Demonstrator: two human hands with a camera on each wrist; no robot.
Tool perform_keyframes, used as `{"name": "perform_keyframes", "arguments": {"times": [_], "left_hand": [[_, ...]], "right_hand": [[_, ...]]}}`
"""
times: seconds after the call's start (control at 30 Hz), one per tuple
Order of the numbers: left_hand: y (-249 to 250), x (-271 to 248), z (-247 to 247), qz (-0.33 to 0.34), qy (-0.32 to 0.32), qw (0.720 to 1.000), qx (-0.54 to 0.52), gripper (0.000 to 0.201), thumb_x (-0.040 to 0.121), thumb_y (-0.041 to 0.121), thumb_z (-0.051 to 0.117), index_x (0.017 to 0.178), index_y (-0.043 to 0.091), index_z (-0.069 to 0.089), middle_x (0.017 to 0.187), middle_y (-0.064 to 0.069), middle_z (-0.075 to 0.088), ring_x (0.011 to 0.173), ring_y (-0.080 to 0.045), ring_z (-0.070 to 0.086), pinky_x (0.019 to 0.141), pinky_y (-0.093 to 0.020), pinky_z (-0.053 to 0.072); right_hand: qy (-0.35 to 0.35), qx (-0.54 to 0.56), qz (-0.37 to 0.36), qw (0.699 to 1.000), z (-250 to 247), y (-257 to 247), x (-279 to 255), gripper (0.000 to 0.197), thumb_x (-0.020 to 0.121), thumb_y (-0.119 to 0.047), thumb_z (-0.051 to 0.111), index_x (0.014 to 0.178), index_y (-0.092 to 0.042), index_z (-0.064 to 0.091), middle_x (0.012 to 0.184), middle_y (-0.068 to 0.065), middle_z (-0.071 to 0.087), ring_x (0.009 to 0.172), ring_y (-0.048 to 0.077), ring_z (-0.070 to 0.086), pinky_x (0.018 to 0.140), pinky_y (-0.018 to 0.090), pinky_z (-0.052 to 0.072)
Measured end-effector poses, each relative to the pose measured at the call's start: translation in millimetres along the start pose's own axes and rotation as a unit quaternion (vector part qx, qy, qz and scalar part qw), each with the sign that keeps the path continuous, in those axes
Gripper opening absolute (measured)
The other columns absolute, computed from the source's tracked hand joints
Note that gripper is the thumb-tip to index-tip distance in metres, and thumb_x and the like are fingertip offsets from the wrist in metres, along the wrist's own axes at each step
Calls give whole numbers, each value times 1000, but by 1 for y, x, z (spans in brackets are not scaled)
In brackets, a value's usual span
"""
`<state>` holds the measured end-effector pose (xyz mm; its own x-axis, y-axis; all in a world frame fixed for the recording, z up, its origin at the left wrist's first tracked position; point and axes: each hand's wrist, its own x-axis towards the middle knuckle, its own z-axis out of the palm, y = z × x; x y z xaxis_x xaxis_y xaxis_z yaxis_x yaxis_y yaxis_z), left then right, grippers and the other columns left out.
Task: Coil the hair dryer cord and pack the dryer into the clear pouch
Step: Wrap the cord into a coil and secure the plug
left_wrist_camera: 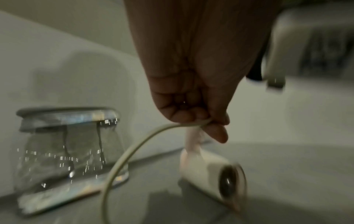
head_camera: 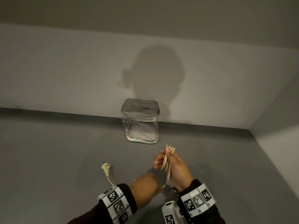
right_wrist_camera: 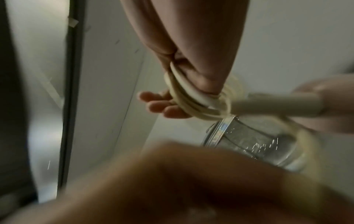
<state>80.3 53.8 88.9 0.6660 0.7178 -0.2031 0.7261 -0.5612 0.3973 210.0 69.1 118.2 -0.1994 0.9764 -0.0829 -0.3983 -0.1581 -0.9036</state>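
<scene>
I am mid-coil: my right hand (head_camera: pixel 169 160) is closed around a bundle of cream cord (right_wrist_camera: pixel 193 97) loops held above the grey tabletop (head_camera: pixel 48 159), while my left hand (left_wrist_camera: pixel 193 106) pinches the loose run of cord. The plug (head_camera: pixel 106 167) end lies free on the tabletop. The white dryer (left_wrist_camera: pixel 212 172) lies below my hands. I judge the tail needs winding in next. The clear pouch (head_camera: pixel 140 122) stands closed by the wall, well apart

Both arms wear dark sleeves (head_camera: pixel 90 215) ending at the wrists. Each wrist carries a white band (head_camera: pixel 115 203) printed with square black-and-white coded markers; the other band (head_camera: pixel 196 200) shows three such squares.
</scene>
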Motion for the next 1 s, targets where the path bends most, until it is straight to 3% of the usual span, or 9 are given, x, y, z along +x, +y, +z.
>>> {"name": "perform_keyframes", "arguments": {"times": [0.07, 0.17, 0.3, 0.43, 0.5, 0.63, 0.73, 0.9, 1.0], "left_hand": [[-1, -6, -20, 16, 76, 997, -1, 23, 86, 22, 47, 92, 6, 63, 84, -13, 60, 77, -14, 55, 71, -18, 39], [-8, -10, -49, 70, 162, 983, 45, 39, 79, 47, 41, 86, 17, 65, 79, -9, 68, 75, -24, 60, 68, -25, 43], [-22, -6, -73, 5, 188, 979, -74, 56, 55, 70, 49, 64, 16, 60, 56, 12, 43, 61, -12, 46, 56, -26, 35], [-27, -2, -88, 9, 149, 960, -236, 32, 59, 37, 79, 52, 30, 49, 43, 13, 48, 47, -2, 43, 50, -14, 32], [-31, 1, -91, 18, 131, 951, -279, 32, 67, 22, 77, 56, 33, 50, 46, 17, 50, 49, -1, 42, 53, -10, 32], [-48, -1, -92, 34, 142, 924, -354, 10, 65, 37, 73, 66, 31, 66, 65, 0, 61, 65, -13, 53, 66, -21, 44], [-57, -2, -88, 39, 168, 921, -350, 7, 65, 45, 69, 72, 42, 69, 70, 23, 69, 72, 1, 60, 73, -11, 46], [-80, -7, -71, -16, 216, 942, -257, 41, 65, 78, 40, 85, 52, 65, 86, 42, 63, 88, 11, 59, 80, -4, 41], [-100, -18, -58, -65, 200, 970, -121, 92, 60, 88, 9, 99, 28, 67, 101, 7, 72, 95, -12, 62, 82, -19, 40]], "right_hand": [[16, -77, -18, 997, 1, 1, 0, 16, 94, -22, 33, 84, -10, 37, 54, 4, 63, 51, 16, 57, 53, 24, 50], [13, -148, -19, 989, 2, -4, 2, 16, 96, -20, 33, 81, -14, 38, 61, 3, 63, 54, 14, 58, 54, 23, 49], [-25, -248, 25, 968, 12, -6, 1, 22, 96, -22, 36, 86, -7, 47, 50, 0, 54, 38, 10, 48, 40, 18, 40], [-75, -220, 95, 968, 16, -7, -7, 44, 95, -41, 27, 71, -14, 53, 35, -9, 33, 29, 6, 25, 31, 17, 21], [-109, -183, 114, 970, 13, -12, -9, 52, 92, -52, 25, 63, -17, 49, 34, -6, 27, 29, 8, 18, 32, 16, 17], [-153, -84, 118, 978, 6, -19, -13, 39, 86, -47, 43, 59, -18, 45, 34, -8, 26, 27, 7, 17, 30, 14, 19], [-159, -40, 130, 978, -1, -22, -13, 37, 87, -41, 41, 58, -19, 45, 34, -8, 26, 27, 6, 17, 31, 15, 17], [-154, 5, 126, 980, -9, -24, -14, 40, 82, -50, 48, 58, -18, 44, 33, -10, 28, 26, 6, 18, 31, 15, 17], [-133, 46, 105, 984, -19, -30, -12, 44, 72, -55, 63, 59, -17, 44, 31, -10, 27, 25, 5, 20, 31, 14, 20]]}}
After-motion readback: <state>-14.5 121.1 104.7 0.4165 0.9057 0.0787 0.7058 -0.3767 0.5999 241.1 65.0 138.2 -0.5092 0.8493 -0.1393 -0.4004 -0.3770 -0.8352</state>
